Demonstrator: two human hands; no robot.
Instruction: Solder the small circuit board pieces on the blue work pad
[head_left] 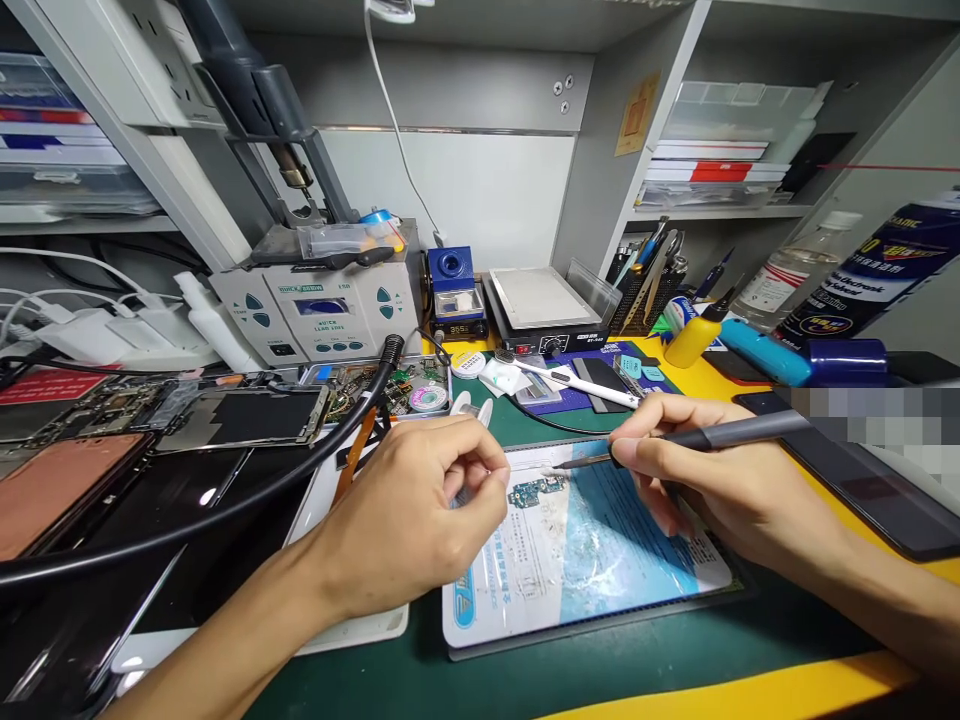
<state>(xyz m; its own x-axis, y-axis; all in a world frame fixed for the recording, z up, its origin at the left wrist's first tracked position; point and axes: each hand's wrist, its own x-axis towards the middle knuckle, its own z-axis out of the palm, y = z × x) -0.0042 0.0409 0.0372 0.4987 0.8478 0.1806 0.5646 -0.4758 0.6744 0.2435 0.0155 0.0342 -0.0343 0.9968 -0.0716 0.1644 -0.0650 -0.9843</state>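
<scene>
A small blue circuit board [536, 490] lies on a white-and-blue printed pad [517, 610]. My right hand [697, 470] grips a slim dark-grey pen-shaped tool [742, 430] with a thin metal tip. That tip sits just above the board's upper edge, touching or very close; I cannot tell which. To the left of the board, my left hand [435, 500] is closed in a pinch, thumb against the fingers. A fine thread or wire may run from it toward the tip, but it is too thin to make out.
A black hose [330, 450] arcs across the left side from a grey hot-air station [322, 310]. Behind stand a small blue unit [454, 290] and a flat heating plate [544, 300]. Opened phones [240, 415] lie left; a dark phone [847, 470], bottles and a spray can [877, 270] right.
</scene>
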